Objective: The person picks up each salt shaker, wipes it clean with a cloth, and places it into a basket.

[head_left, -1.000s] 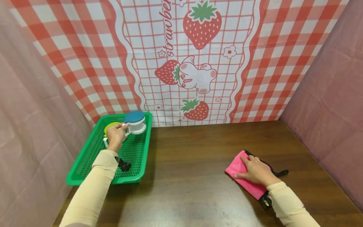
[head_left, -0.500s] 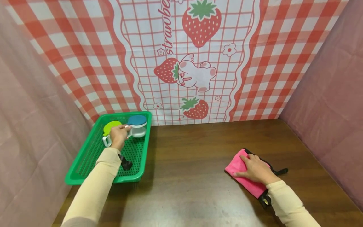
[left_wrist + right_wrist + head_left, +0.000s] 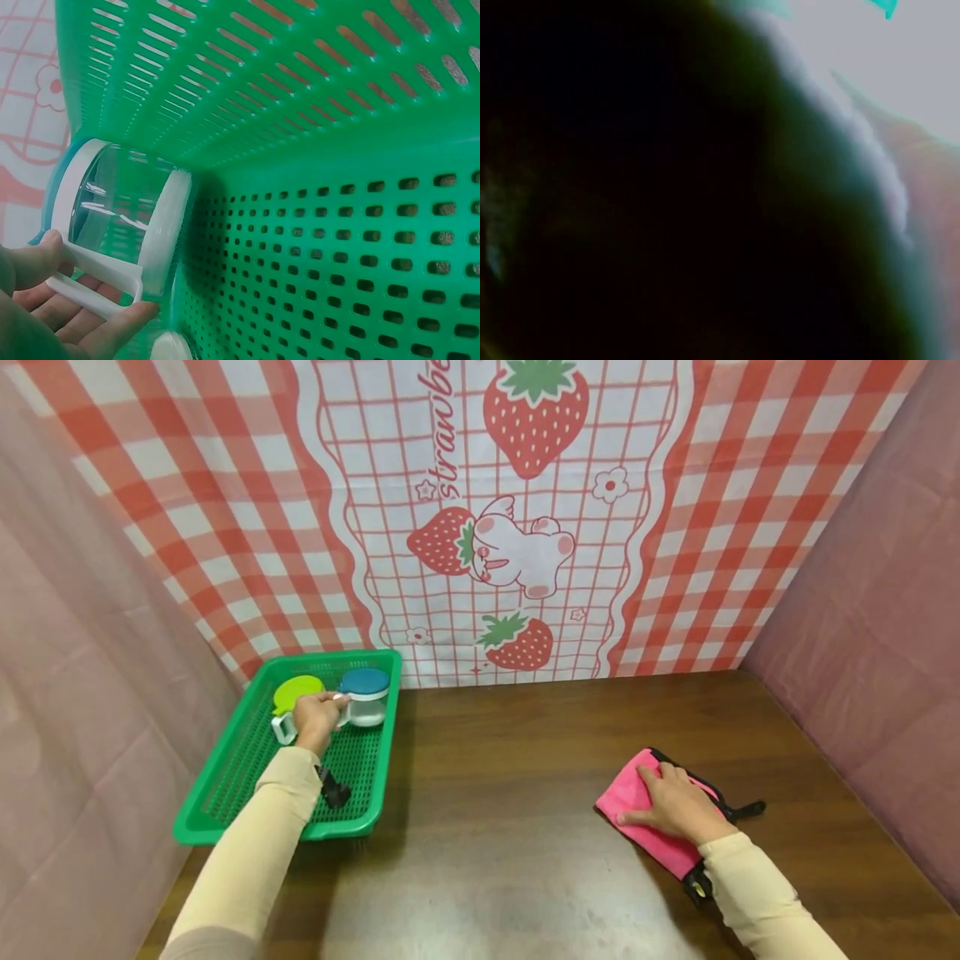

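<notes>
My left hand (image 3: 317,720) grips the white handle of a clear seasoning jar with a blue lid (image 3: 366,683). The jar stands at the far right corner of a green plastic basket (image 3: 384,777). In the left wrist view, the thumb lies on one side of the jar's handle (image 3: 101,271) and the fingers behind it. Left of the hand, inside the basket, is a similar jar with a lime-green lid (image 3: 297,693) and white handle. My right hand (image 3: 678,803) rests with fingers spread on a folded pink cloth (image 3: 630,789) edged in black. The right wrist view is too dark and blurred to read.
The brown wooden table (image 3: 495,810) lies between basket and cloth. A red-and-white strawberry-print curtain (image 3: 517,552) hangs behind it. Pinkish drapes (image 3: 862,635) flank both sides. A black strap-like piece (image 3: 748,810) sticks out right of the cloth.
My left hand has lowered the blue-lidded jar into the basket, and more of the lime-green lid shows. My right hand has stayed on the pink cloth.
</notes>
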{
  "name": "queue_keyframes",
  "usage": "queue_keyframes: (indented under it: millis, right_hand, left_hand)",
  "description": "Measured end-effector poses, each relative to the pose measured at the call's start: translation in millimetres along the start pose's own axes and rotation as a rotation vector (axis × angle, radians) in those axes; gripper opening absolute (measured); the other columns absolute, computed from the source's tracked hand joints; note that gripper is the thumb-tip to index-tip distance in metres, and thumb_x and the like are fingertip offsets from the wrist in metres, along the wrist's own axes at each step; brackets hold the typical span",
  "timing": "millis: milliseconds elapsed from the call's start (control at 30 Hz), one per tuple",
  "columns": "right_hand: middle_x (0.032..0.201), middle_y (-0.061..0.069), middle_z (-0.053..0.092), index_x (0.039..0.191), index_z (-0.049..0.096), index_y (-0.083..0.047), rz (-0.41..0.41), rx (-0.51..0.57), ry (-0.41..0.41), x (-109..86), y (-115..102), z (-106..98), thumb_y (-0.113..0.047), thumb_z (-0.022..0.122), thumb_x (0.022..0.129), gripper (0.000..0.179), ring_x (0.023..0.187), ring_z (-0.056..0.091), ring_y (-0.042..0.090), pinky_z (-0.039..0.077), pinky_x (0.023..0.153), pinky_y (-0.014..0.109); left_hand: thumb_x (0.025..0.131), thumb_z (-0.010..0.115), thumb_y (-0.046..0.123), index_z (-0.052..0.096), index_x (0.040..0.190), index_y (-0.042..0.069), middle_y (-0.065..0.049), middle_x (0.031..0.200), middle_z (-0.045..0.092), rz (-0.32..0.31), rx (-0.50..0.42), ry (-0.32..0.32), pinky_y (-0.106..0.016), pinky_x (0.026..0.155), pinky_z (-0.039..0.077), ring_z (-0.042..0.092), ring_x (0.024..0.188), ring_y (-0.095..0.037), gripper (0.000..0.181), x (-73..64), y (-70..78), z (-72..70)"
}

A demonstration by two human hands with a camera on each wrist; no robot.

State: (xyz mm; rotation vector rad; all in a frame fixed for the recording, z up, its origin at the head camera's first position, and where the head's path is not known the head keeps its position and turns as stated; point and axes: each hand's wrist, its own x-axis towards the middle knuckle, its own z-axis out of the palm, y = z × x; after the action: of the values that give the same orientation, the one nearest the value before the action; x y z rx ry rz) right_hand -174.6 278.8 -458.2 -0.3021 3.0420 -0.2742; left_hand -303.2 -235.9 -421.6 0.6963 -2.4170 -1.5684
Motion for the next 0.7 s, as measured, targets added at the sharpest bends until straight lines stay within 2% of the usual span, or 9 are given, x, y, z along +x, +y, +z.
queue_keyframes:
  millis: [100,200,367,467,600,700]
  right_hand:
    - [0.121,0.039,0.048,0.133,0.048,0.009,0.013,-0.003,-0.026,-2.5,-0.2,3.3,-0.06,0.079,0.068,0.1,0.113,0.047,0.054,0.045,0.088,0.065]
    - [0.121,0.041,0.048,0.133,0.047,0.01,0.009,-0.012,-0.025,-3.3,-0.6,5.4,-0.06,0.08,0.067,0.101,0.115,0.046,0.055,0.044,0.089,0.065]
    - [0.123,0.041,0.046,0.133,0.045,0.012,-0.006,-0.036,-0.001,0.8,-0.5,3.7,-0.059,0.079,0.068,0.102,0.118,0.045,0.056,0.044,0.092,0.064]
    - [0.126,0.042,0.044,0.135,0.042,0.013,-0.003,-0.033,-0.026,2.4,-0.3,3.1,-0.059,0.078,0.069,0.104,0.121,0.042,0.056,0.042,0.096,0.063]
    - [0.135,0.046,0.037,0.139,0.035,0.016,0.015,-0.016,-0.09,3.3,-0.5,2.0,-0.06,0.076,0.073,0.109,0.128,0.034,0.06,0.037,0.102,0.065]
    - [0.139,0.049,0.031,0.141,0.031,0.017,0.032,-0.01,-0.123,4.1,-0.6,0.3,-0.059,0.074,0.075,0.11,0.132,0.029,0.062,0.034,0.104,0.067]
  left_hand:
    - [0.088,0.071,0.015,0.071,0.11,-0.004,-0.023,0.1,0.071,-0.001,-0.004,-0.008,-0.032,0.052,0.055,0.059,0.064,-0.016,0.029,-1.7,-2.5,0.0]
    - [0.089,0.071,0.016,0.07,0.111,-0.004,-0.022,0.099,0.071,-0.008,-0.005,-0.018,-0.032,0.053,0.055,0.059,0.065,-0.016,0.03,-2.6,-3.5,-0.9]
    - [0.091,0.068,0.019,0.069,0.117,-0.001,-0.023,0.112,0.068,-0.02,0.008,-0.015,-0.033,0.059,0.057,0.061,0.074,-0.019,0.032,1.9,-1.2,-0.5]
    - [0.092,0.067,0.02,0.067,0.119,-0.001,-0.022,0.114,0.067,-0.026,0.04,-0.028,-0.035,0.061,0.057,0.06,0.074,-0.019,0.034,4.5,0.7,-1.2]
    - [0.092,0.067,0.017,0.067,0.118,-0.004,-0.024,0.113,0.067,0.007,0.099,-0.048,-0.034,0.061,0.054,0.058,0.071,-0.019,0.033,2.7,3.8,-4.0]
    - [0.091,0.068,0.017,0.067,0.115,-0.006,-0.025,0.114,0.065,0.033,0.149,-0.066,-0.03,0.063,0.05,0.059,0.079,-0.023,0.033,0.1,6.2,-6.7]
